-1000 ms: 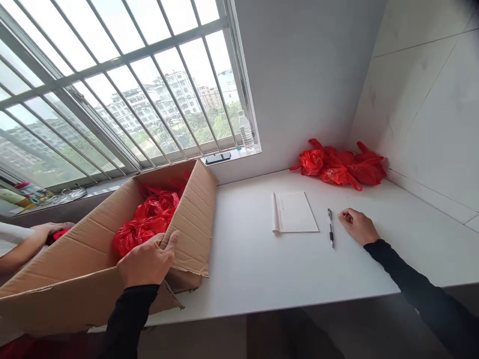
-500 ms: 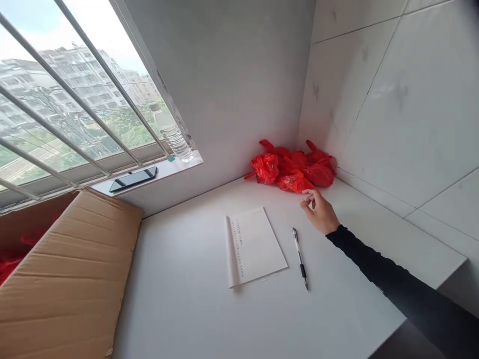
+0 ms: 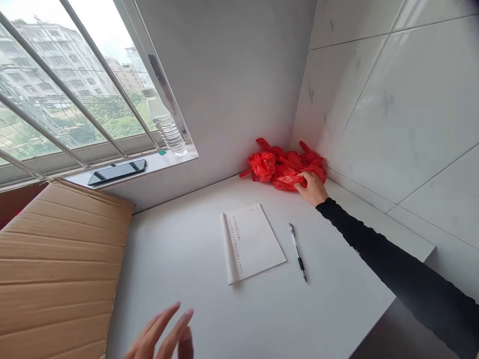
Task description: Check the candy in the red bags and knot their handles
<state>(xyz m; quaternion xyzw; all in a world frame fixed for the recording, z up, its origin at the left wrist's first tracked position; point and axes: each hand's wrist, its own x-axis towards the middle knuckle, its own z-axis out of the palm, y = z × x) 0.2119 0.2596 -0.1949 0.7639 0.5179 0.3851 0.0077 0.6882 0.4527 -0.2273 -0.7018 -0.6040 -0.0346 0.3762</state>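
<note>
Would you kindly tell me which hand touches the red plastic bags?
The right hand, fingers against the red plastic bags; the left hand is apart, at the picture's bottom edge.

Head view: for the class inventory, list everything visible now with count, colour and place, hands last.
red plastic bags: exact count unclear, red, table's far corner
notepad: one, white, mid-table
pen: one, clear and black, right of notepad
cardboard box: one, brown, left
phone: one, dark, on windowsill
bottle: one, clear, windowsill's right end
small object: one, green, beside bottle
window bars: several, grey, upper left
buildings: several, pale, outside
trees: uncounted, green, outside
table: one, white, centre
walls: two, grey and pale-tiled, behind and right
right hand: one, black sleeve, fingers at red bags
left hand: one, sleeve unseen, bottom edge
</note>
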